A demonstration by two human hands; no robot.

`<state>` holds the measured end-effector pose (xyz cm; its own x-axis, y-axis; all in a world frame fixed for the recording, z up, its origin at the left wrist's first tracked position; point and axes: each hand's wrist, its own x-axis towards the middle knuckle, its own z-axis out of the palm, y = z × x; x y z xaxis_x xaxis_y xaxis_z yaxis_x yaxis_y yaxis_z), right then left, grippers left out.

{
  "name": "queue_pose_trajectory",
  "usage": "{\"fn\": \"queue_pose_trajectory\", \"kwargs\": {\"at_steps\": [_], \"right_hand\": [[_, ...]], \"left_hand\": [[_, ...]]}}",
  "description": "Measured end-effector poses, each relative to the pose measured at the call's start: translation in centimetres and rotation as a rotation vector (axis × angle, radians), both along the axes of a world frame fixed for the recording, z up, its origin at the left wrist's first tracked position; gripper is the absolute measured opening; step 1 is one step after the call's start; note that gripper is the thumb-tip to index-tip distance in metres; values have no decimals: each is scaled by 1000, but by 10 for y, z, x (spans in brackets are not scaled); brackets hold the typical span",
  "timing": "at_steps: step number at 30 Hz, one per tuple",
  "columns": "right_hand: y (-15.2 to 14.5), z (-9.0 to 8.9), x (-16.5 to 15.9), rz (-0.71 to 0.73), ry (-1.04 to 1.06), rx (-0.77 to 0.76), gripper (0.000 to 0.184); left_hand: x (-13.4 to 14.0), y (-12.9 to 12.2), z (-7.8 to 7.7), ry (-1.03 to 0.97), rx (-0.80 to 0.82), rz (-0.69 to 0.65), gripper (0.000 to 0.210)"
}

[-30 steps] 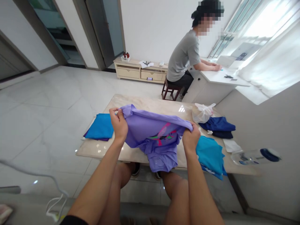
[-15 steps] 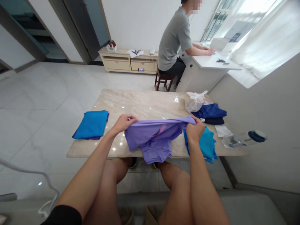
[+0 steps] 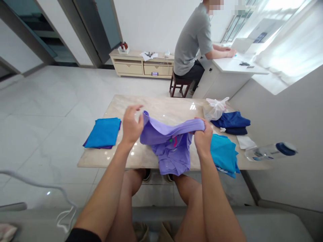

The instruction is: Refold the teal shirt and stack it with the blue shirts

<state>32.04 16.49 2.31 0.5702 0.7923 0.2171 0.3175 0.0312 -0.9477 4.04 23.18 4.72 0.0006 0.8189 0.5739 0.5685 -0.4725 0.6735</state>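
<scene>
A light purple garment [image 3: 171,144] with a pink and green print hangs bunched over the front of the marble-look table [image 3: 161,106]. My right hand [image 3: 204,136] grips the right end of its raised upper edge. Just beside the left end, my left hand [image 3: 132,125] is slightly blurred, its fingers apart and nothing held in them. The garment's left corner stands up by itself close to that thumb. Left of my forearm lies a folded blue cloth [image 3: 103,132] on a darker purple one. By my right wrist, a pile of turquoise cloth [image 3: 223,151] overhangs the table edge.
At the table's right are a white plastic bag [image 3: 217,108], dark blue folded clothes [image 3: 233,121], a white paper [image 3: 246,142] and a clear bottle [image 3: 270,151] with a blue cap. Beyond, a person [image 3: 191,43] sits at a white desk near a low cabinet [image 3: 131,69].
My left hand has let go of the garment's left end and risen, fingers spread. The right hand still holds its end, and the edge between now sags. The view has shifted slightly.
</scene>
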Motion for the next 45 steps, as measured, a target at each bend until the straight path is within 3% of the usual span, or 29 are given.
{"fn": "queue_pose_trajectory", "kwargs": {"at_steps": [3, 5, 7, 10, 13, 17, 22, 25, 29, 31, 34, 38, 41, 43, 45], "right_hand": [[-6, 18, -25, 165, -113, -3, 56], [-11, 27, -40, 277, -95, -4, 55], [-15, 33, -53, 363, -26, 14, 56], [-18, 35, -66, 444, 99, 74, 73], [-15, 29, -66, 354, 75, 122, 90], [-7, 7, -55, 198, -171, 52, 89], [1, -27, -61, 299, -242, -167, 92], [6, -39, -68, 395, -290, -141, 77], [8, -42, -67, 518, -397, -185, 28], [7, -42, -60, 533, -439, -301, 10], [5, -41, -46, 460, -468, -413, 11], [0, -31, -32, 205, -549, -376, 26], [-4, -21, -30, 39, -616, -258, 38], [-7, -15, -33, 21, -612, -156, 42], [-10, -12, -39, 48, -607, -59, 42]], "left_hand": [[28, -28, 1, 132, -123, -370, 52], [45, -40, -3, 146, -205, -450, 78], [55, -44, -7, 145, -307, -416, 75], [60, -40, -5, 128, -425, -208, 33], [63, -33, 0, -110, -378, -85, 30], [59, -27, -2, -422, -308, -108, 25], [46, -20, -6, -511, -336, -67, 18], [52, -24, -1, -763, -381, -156, 16], [62, -37, 11, -1068, -458, -280, 23], [58, -38, 14, -1185, -389, -212, 24], [38, -29, 13, -1275, -197, 12, 23], [1, -13, 2, -1184, -217, 241, 33], [-12, -11, -3, -909, -167, 315, 53], [-10, -15, -2, -670, -89, 267, 55], [-1, -22, 0, -463, -109, 105, 47]]}}
